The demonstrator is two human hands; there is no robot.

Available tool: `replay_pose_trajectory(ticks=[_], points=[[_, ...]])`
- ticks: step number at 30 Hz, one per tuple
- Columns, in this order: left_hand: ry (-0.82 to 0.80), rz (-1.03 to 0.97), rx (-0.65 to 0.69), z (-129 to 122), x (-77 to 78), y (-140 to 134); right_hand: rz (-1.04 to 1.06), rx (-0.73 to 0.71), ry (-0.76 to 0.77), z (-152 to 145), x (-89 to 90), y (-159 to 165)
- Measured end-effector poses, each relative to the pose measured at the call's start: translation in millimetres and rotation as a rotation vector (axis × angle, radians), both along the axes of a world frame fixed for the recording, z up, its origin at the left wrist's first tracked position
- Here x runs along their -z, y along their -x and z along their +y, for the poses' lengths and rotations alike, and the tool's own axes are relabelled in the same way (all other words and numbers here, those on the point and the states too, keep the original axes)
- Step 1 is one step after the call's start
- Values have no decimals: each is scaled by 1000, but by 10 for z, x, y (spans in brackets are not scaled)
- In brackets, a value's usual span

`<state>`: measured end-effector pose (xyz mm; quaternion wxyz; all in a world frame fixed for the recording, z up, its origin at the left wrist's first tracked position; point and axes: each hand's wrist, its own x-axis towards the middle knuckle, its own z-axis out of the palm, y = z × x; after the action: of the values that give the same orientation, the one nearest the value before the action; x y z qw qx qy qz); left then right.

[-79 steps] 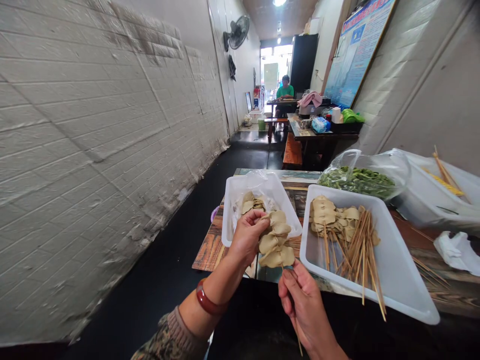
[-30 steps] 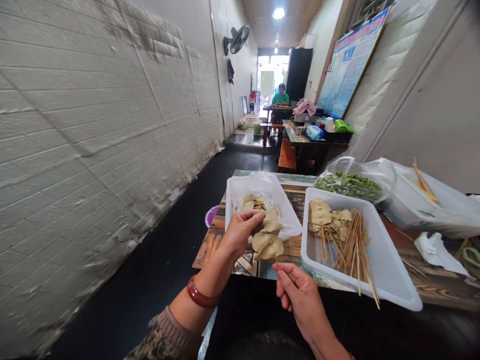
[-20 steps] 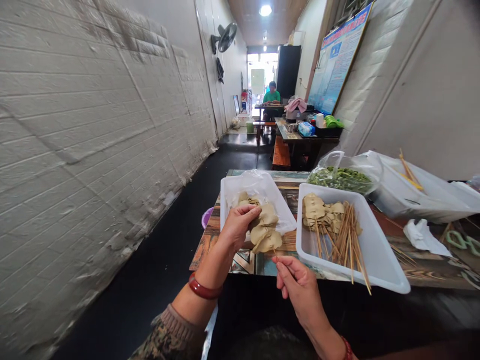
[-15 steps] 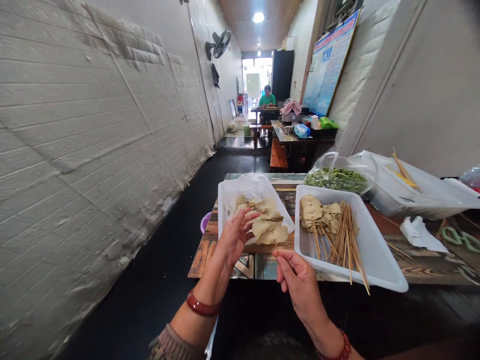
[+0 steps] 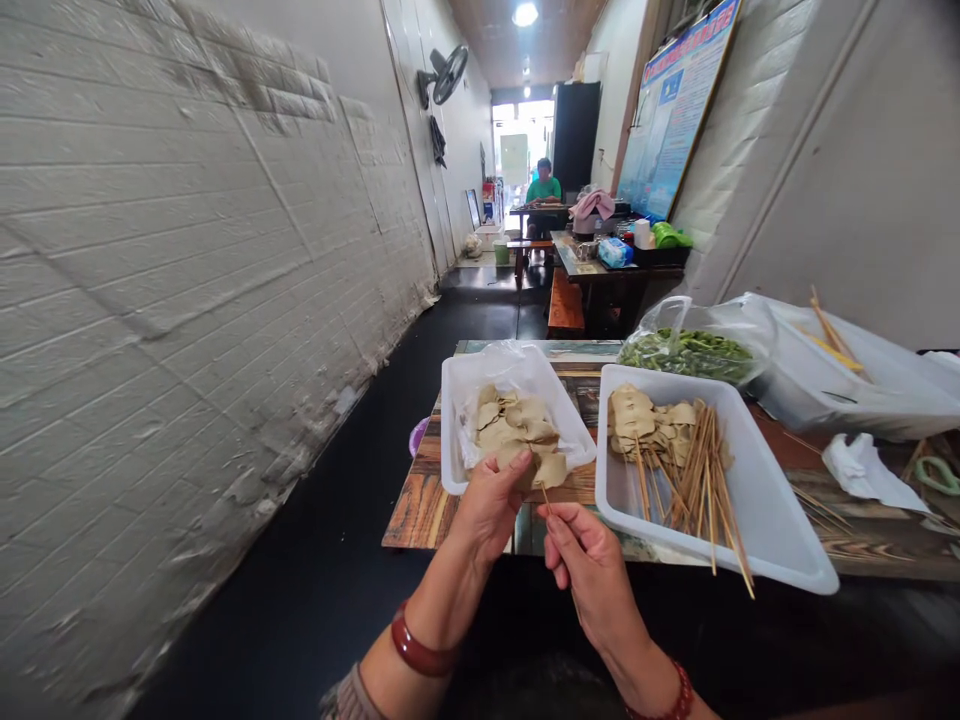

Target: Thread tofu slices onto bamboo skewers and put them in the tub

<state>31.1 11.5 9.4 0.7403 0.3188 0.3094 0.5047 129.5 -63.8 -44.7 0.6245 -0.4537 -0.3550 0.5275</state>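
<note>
Wooden skewer (image 5: 546, 496) (matt), plastic tray (image 5: 784, 535)

We pinch a stick (image 5: 544, 494) in our right hand (image 5: 589, 562) and grip the slices (image 5: 553, 470) threaded on it with our left hand (image 5: 491, 508). On the table (image 5: 420, 512), the left tray (image 5: 453, 440) holds more slices, the right tray (image 5: 776, 515) skewers (image 5: 664, 440); bagged greens (image 5: 690, 352) lie behind.

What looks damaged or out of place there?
The left wall is stained, and ragged along its foot, as if worn. A few loose sticks lie on the table, outside the right tray where many others lie, near a crumpled white wad. I see no spill.
</note>
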Motion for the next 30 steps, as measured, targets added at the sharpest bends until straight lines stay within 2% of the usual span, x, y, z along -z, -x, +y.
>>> replay_pose_trajectory(ticks=[11, 17, 22, 26, 30], points=[[96, 62, -64, -20, 52, -277, 69, 12, 4, -9, 123, -126], [49, 80, -9, -75, 95, -393, 125, 20, 11, 21, 127, -215], [62, 18, 49, -80, 106, -382, 183, 7, 19, 6, 102, -264], [101, -61, -1, -12, 70, -328, 201, -14, 37, -17, 116, -273], [67, -14, -40, 41, 24, -301, 174, -14, 39, -27, 150, -268]])
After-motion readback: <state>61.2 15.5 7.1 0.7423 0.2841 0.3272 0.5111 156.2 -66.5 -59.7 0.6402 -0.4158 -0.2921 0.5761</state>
